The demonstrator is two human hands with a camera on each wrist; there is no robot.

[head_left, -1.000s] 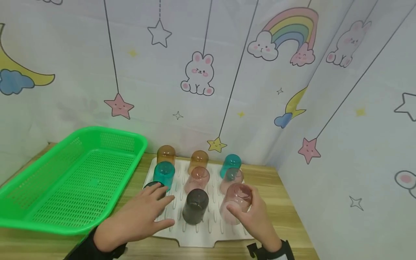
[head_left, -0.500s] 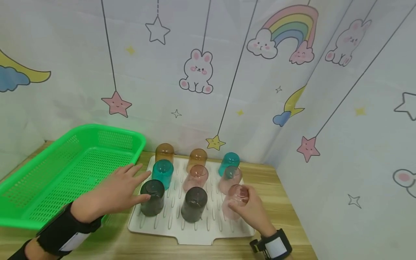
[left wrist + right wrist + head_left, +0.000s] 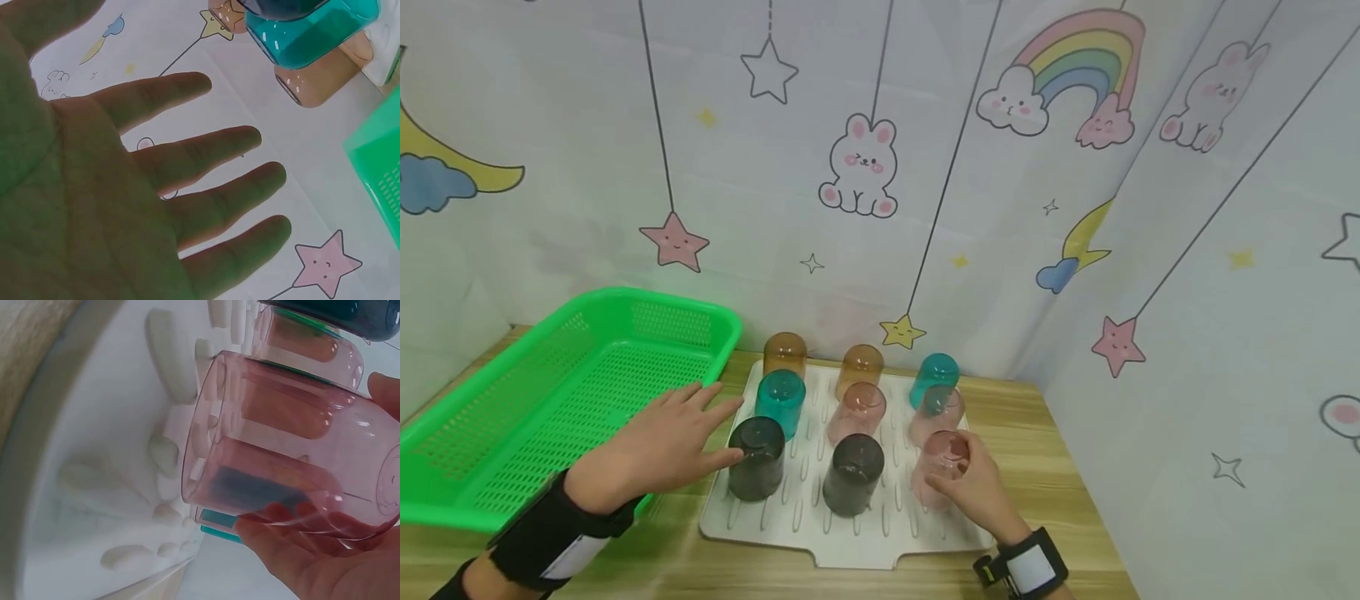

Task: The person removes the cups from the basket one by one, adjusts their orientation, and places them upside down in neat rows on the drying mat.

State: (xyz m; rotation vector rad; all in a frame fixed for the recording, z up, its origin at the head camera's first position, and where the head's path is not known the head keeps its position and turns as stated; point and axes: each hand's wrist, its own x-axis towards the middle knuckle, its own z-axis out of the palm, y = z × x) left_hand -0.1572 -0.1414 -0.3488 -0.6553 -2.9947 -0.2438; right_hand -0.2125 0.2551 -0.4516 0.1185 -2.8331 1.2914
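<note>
My right hand (image 3: pixel 979 493) holds a clear pink cup (image 3: pixel 937 472) upside down at the front right of a white ridged drying tray (image 3: pixel 853 542). In the right wrist view, fingers and thumb grip the pink cup (image 3: pixel 287 450) near its base, its mouth at the ridges; whether the rim touches cannot be told. My left hand (image 3: pixel 658 446) hovers with spread fingers beside the front-left dark grey cup (image 3: pixel 757 460), holding nothing. The left wrist view also shows this hand (image 3: pixel 125 181) open. A second dark grey cup (image 3: pixel 853 475) stands in the middle of the front row.
Further back on the tray stand upturned cups: amber (image 3: pixel 786 354), amber (image 3: pixel 860 372), teal (image 3: pixel 781 402), teal (image 3: pixel 936 381), pink (image 3: pixel 857 412) and pink (image 3: pixel 938 414). A green mesh basket (image 3: pixel 700 312) lies left. Patterned cloth (image 3: pixel 760 183) hangs behind the wooden table (image 3: pixel 1022 425).
The right hand has lowered the pink cup toward the tray. My left hand has drawn back leftward, uncovering the front-left dark grey cup.
</note>
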